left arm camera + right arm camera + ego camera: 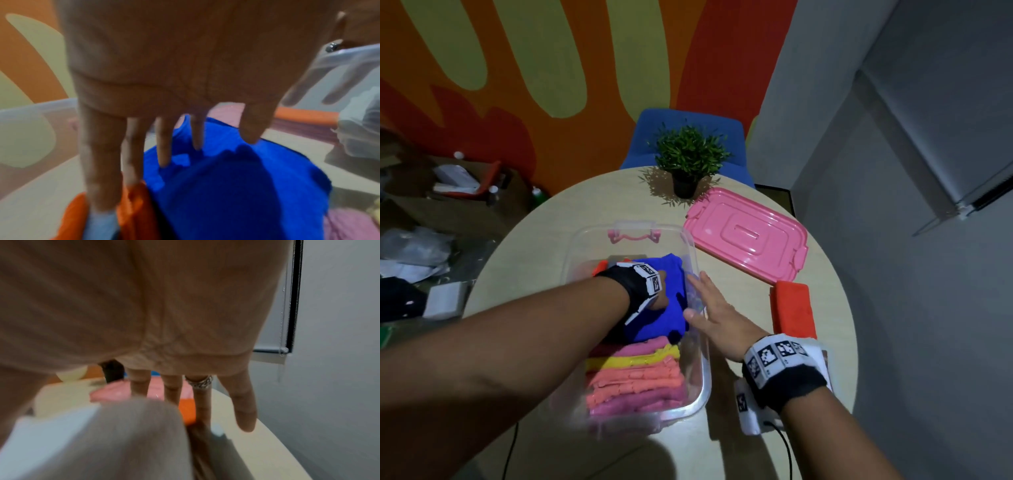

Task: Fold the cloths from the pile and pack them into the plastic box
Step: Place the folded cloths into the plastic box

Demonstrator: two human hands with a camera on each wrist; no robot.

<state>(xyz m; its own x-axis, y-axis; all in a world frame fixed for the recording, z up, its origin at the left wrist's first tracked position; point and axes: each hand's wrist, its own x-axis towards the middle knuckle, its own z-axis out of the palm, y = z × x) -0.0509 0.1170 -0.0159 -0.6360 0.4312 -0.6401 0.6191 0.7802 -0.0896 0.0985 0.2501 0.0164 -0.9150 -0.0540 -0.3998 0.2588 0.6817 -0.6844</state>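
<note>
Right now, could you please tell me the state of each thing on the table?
plastic box: open, partly packed.
blue cloth: in the box, under the left hand.
right hand: open, against the box's rim.
pink lid: off, flat on the table.
orange cloth: folded, outside the box.

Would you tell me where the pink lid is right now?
In the head view, the pink lid lies flat on the table's far right, between the potted plant and orange cloth.

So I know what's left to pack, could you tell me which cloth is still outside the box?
The folded orange cloth on the table, right of the clear box; the others lie inside it.
</note>
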